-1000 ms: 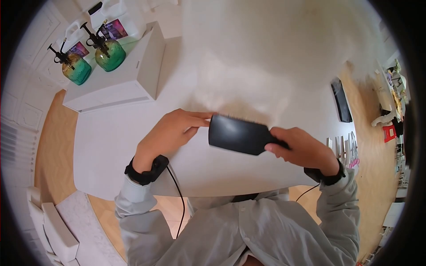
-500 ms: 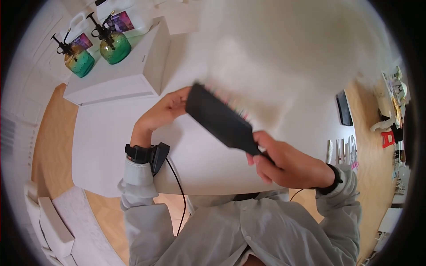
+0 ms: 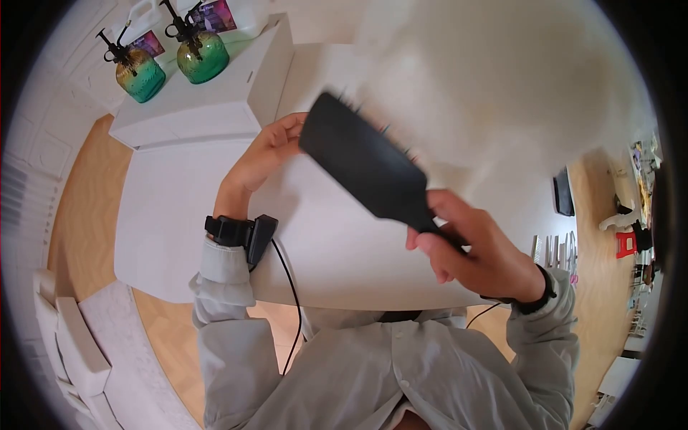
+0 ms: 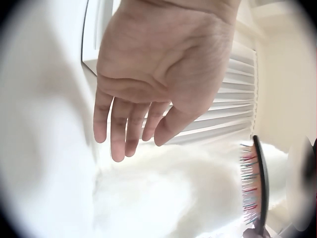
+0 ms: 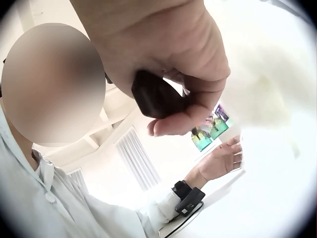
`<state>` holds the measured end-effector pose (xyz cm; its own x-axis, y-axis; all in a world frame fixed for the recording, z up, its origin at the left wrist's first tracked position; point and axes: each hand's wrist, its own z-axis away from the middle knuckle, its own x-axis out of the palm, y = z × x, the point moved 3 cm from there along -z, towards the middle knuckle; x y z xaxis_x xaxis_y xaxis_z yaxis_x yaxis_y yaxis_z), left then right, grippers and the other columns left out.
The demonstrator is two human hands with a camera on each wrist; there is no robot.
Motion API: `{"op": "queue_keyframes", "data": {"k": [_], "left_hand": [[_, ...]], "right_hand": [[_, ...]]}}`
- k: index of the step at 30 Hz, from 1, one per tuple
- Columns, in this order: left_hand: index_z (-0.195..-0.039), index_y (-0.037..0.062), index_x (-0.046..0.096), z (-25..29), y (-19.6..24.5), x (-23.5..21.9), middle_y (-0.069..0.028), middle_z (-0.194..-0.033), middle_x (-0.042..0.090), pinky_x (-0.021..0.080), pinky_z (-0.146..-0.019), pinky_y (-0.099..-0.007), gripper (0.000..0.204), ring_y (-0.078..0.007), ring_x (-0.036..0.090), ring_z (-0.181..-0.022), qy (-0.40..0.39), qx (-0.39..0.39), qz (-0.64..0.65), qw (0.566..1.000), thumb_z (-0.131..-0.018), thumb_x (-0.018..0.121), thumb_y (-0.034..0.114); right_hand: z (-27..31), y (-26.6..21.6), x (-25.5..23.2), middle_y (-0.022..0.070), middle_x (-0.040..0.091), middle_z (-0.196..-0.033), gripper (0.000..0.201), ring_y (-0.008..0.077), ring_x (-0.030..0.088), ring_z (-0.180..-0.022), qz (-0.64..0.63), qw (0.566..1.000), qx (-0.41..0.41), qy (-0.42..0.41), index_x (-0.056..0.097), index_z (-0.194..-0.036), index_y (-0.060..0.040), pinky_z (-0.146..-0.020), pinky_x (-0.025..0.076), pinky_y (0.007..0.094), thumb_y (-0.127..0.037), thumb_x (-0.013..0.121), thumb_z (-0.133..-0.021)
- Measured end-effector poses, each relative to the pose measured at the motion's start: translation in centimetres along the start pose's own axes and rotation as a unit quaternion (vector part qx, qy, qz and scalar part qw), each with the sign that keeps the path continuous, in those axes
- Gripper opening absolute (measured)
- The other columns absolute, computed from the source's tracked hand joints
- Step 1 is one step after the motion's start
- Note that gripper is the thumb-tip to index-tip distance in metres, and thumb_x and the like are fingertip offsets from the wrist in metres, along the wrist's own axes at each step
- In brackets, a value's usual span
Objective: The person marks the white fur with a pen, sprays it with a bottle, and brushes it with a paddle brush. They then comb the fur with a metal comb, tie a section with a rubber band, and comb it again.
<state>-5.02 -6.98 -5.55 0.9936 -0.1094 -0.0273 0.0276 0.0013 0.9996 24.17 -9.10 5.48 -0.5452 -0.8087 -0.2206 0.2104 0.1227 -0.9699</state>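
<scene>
My right hand [image 3: 476, 247] grips the handle of a black paddle brush [image 3: 365, 161], raised over the white table with its flat back towards the head camera. In the left wrist view, the brush's colored bristles face a large white fluffy mass [image 4: 143, 198], like fur, blurred. My left hand [image 3: 269, 150] holds nothing; its fingers are extended beside the mass, palm showing in the left wrist view. The head view has the brush's far end overlapping the left fingertips. Only the dark handle end [image 5: 153, 94] pokes out of the right fist in the right wrist view.
A white drawer box [image 3: 186, 122] at the back left bears two green-amber spray bottles [image 3: 204, 61] and white jugs. Along the table's right edge lie a metal comb [image 3: 536, 249], scissors [image 3: 573, 261] and a black flat case [image 3: 564, 195]. A cable runs from each wrist strap.
The brush has swung from nearly level to a steep slant, its head rising away from the body. The left hand has moved forward and off the brush's end. The right hand keeps its grip.
</scene>
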Motion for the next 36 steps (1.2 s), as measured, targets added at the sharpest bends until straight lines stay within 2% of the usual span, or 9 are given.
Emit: {"op": "queue_keyframes", "data": {"k": [2,7,12,15,20,22,25,34,36], "left_hand": [[-0.136,0.0047,0.049,-0.2,0.2,0.2,-0.0092,-0.125,0.062,0.042,-0.1,-0.0301,0.047,-0.0163,0.059,-0.111,-0.033,0.03,0.023,0.999,-0.09,0.057,0.004],[-0.137,0.0014,0.047,-0.2,0.2,0.8,-0.0147,-0.123,0.062,0.044,-0.1,-0.0327,0.046,-0.0222,0.062,-0.11,-0.045,0.03,-0.017,0.998,-0.093,0.057,0.007],[-0.137,0.0027,0.047,-0.3,0.5,1.0,-0.0126,-0.125,0.062,0.043,-0.1,-0.0316,0.044,-0.0203,0.059,-0.113,-0.093,0.051,0.035,0.994,-0.093,0.055,0.006],[-0.13,0.0012,0.053,0.3,1.5,1.4,-0.0108,-0.121,0.063,0.044,-0.097,-0.0319,0.037,-0.0189,0.06,-0.11,0.004,0.042,-0.042,0.998,-0.094,0.055,0.004],[-0.116,-0.0002,0.062,0.9,2.7,1.7,-0.0084,-0.111,0.067,0.045,-0.093,-0.0303,0.024,-0.0171,0.062,-0.104,-0.106,0.035,-0.076,0.991,-0.094,0.055,0.005],[-0.112,-0.0004,0.065,1.1,3.5,2.7,-0.0077,-0.108,0.068,0.046,-0.092,-0.0299,0.021,-0.017,0.062,-0.102,-0.145,0.014,-0.096,0.985,-0.094,0.056,0.006],[-0.113,0.0004,0.065,1.3,4.1,4.7,-0.0081,-0.108,0.069,0.048,-0.088,-0.0302,0.022,-0.0175,0.064,-0.098,-0.26,0.002,-0.094,0.961,-0.093,0.059,0.007],[-0.123,0.0003,0.059,1.6,9.2,10.0,-0.0104,-0.114,0.067,0.049,-0.092,-0.032,0.034,-0.0201,0.064,-0.101,-0.272,0.106,-0.122,0.949,-0.089,0.058,-0.001],[-0.122,-0.0001,0.06,1.5,10.2,10.5,-0.0114,-0.112,0.068,0.049,-0.091,-0.0326,0.033,-0.0205,0.064,-0.101,-0.266,0.114,-0.09,0.953,-0.089,0.058,-0.002]], "right_hand": [[-0.4,1.0,0.2,0.0083,0.063,-0.083,0.029,0.0097,0.056,-0.057,0.157,0.976,0.113,-0.101,0.049,-0.123,0.0002,-0.054,0.045,0.0254,-0.005,0.054,-0.094],[0.3,2.6,-0.1,0.0064,0.069,-0.085,0.022,0.0168,0.061,-0.058,0.189,0.959,0.107,-0.184,0.056,-0.114,-0.0005,-0.059,0.048,0.0278,-0.007,0.058,-0.093],[1.0,1.4,-3.7,0.0099,0.068,-0.096,0.016,0.0222,0.066,-0.084,0.23,0.97,-0.073,0.007,0.057,-0.105,0.0012,-0.078,0.05,0.0307,0.002,0.06,-0.089],[1.6,1.0,-5.8,0.0095,0.066,-0.09,0.018,0.0237,0.064,-0.084,0.245,0.962,-0.106,0.057,0.054,-0.106,0.0017,-0.076,0.049,0.0317,0.004,0.059,-0.089],[3.1,2.4,-8.6,0.0069,0.067,-0.085,0.016,0.0271,0.061,-0.077,0.317,0.947,-0.044,0.018,0.057,-0.105,-0.0032,-0.07,0.047,0.034,-0.007,0.059,-0.09],[3.6,3.2,-9.0,0.0045,0.067,-0.084,0.015,0.0269,0.061,-0.077,0.395,0.913,0.017,-0.104,0.061,-0.102,-0.0075,-0.068,0.046,0.0346,-0.012,0.063,-0.088],[4.3,2.4,-9.4,0.0034,0.066,-0.079,0.019,0.0258,0.062,-0.076,0.402,0.911,0.033,-0.084,0.063,-0.094,-0.0083,-0.067,0.046,0.0347,-0.021,0.072,-0.082],[5.1,1.3,-12.5,0.0023,0.056,-0.062,0.026,0.0102,0.058,-0.058,0.188,0.97,-0.092,0.125,0.056,-0.081,-0.0018,-0.058,0.044,0.0239,-0.021,0.073,-0.085],[5.1,1.8,-13.0,0.0024,0.059,-0.062,0.025,0.0112,0.06,-0.057,0.291,0.952,0.027,0.092,0.058,-0.083,-0.003,-0.057,0.044,0.0239,-0.023,0.072,-0.086]]}}
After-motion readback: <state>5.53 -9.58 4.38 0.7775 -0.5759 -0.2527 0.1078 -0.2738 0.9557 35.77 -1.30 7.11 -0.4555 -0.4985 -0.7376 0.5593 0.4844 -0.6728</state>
